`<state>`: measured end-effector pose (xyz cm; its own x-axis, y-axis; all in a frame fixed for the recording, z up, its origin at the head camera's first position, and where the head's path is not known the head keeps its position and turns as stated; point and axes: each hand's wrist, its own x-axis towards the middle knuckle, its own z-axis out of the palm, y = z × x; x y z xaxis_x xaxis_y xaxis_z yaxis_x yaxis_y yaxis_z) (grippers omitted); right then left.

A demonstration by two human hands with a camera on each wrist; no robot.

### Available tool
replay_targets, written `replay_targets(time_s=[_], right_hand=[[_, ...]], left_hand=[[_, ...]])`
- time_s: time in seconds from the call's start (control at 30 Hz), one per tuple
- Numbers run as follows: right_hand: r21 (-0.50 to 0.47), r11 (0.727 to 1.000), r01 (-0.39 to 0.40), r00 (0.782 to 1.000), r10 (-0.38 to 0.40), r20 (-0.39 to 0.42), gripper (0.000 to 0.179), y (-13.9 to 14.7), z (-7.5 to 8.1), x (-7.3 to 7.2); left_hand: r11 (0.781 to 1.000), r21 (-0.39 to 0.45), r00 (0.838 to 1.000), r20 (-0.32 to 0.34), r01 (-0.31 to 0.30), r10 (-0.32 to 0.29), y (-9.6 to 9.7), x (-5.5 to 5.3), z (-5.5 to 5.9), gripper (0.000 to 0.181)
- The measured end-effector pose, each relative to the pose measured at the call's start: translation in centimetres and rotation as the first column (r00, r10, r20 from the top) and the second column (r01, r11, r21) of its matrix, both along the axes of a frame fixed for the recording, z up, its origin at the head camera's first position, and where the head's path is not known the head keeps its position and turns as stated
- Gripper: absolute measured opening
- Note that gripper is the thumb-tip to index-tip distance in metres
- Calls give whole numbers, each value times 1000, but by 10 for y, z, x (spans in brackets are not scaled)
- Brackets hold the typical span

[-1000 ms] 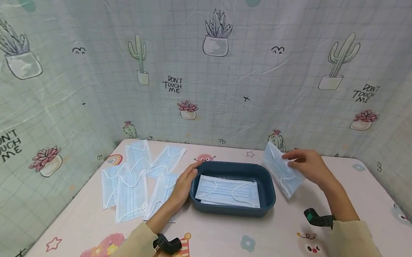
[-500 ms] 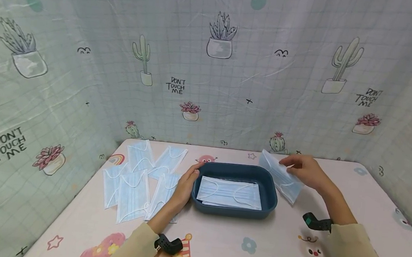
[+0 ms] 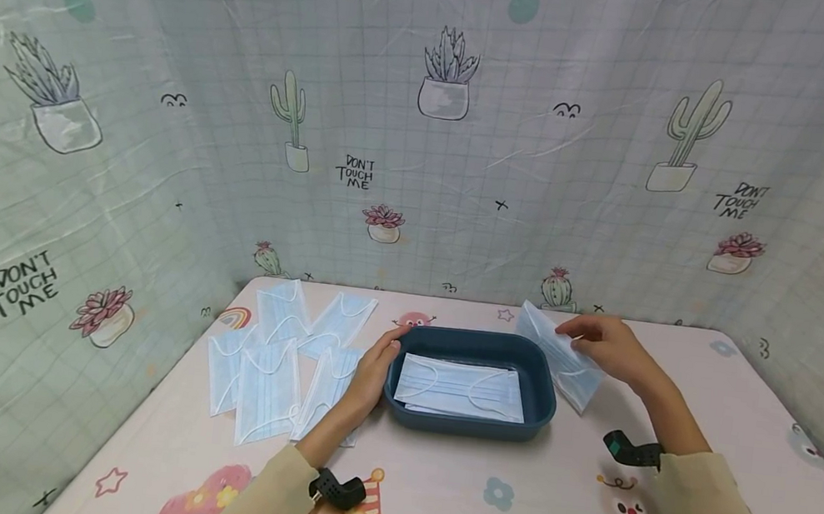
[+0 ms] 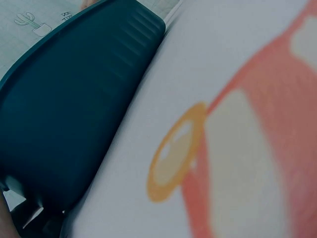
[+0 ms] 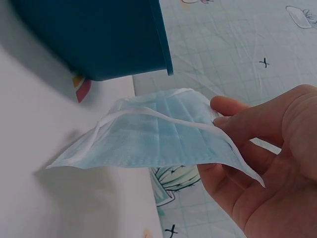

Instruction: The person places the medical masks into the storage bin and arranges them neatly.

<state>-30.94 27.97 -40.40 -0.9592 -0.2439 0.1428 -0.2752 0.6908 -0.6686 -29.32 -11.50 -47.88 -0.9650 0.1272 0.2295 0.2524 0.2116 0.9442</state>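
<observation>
My right hand (image 3: 614, 345) pinches a light blue face mask (image 5: 158, 134) by its edge between thumb and fingers. This mask slants just right of a dark blue plastic bin (image 3: 469, 426), with its lower end low over the table. My left hand (image 3: 370, 366) rests along the left end of the bin, its fingers extended and fingertips right at the rim. Inside the bin, several masks (image 3: 458, 388) lie flat and stacked, ear loops showing on top. In the left wrist view, the bin's outer wall (image 4: 74, 109) takes up the left side.
Several more face masks (image 3: 265, 392) lie spread and partly overlapping on the table (image 3: 432, 494), left of my left hand. A printed cloth backdrop (image 3: 366, 118) stands behind the table and along its sides.
My right hand has lowered the mask and brought it slightly closer to the bin. The left hand stays at the bin's left end. The head view has shifted a little.
</observation>
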Motion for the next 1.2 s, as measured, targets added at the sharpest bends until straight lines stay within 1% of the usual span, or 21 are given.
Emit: replay_targets(time_s=[0.1,0.2,0.3,0.4,0.5,0.53,0.63,0.73,0.8,0.97,1.07,1.2], right_hand=[[-2,1000,-7,1000,7,-5,32,-1,1,0],[-2,1000,-3,1000,3,-3,32,-1,0,0],[0,1000,-5,1000,5,1,32,-3,-1,-1],[2,1000,-3,1000,3,12,32,-4,-2,-1],[5,1000,0,1000,0,20,32,-5,-3,-2],[8,1000,0,1000,0,21,31,-6,-4,-2],[11,1000,-9,1000,9,25,31,-6,-5,-2],[12,999,-33,999,33,22,30,-7,-6,-2],[14,999,-42,999,42,22,30,-8,-7,-3],[32,999,-36,999,35,25,31,-8,-7,-4],[38,999,-27,999,26,37,31,-9,-8,-5],[36,998,-43,998,42,39,31,-11,-11,-6]], left_hand=[[1000,-8,1000,4,18,-18,0,10,13,44],[1000,-1,1000,-4,24,-24,1,18,22,43],[1000,9,1000,-8,25,-25,1,20,23,43],[1000,10,1000,-7,24,-24,0,20,23,43],[1000,4,1000,-4,26,-26,-1,17,21,43],[1000,3,1000,-1,26,-26,-1,15,18,43],[1000,4,1000,-3,24,-24,-1,5,6,44],[1000,11,1000,-15,6,-6,-1,-5,-6,44],[1000,10,1000,-30,-7,8,0,-8,-10,44],[1000,0,999,-52,-11,11,1,-10,-10,44],[1000,-5,999,-52,-6,6,0,-10,-10,44],[1000,-10,999,-35,-12,11,-1,-9,-12,44]])
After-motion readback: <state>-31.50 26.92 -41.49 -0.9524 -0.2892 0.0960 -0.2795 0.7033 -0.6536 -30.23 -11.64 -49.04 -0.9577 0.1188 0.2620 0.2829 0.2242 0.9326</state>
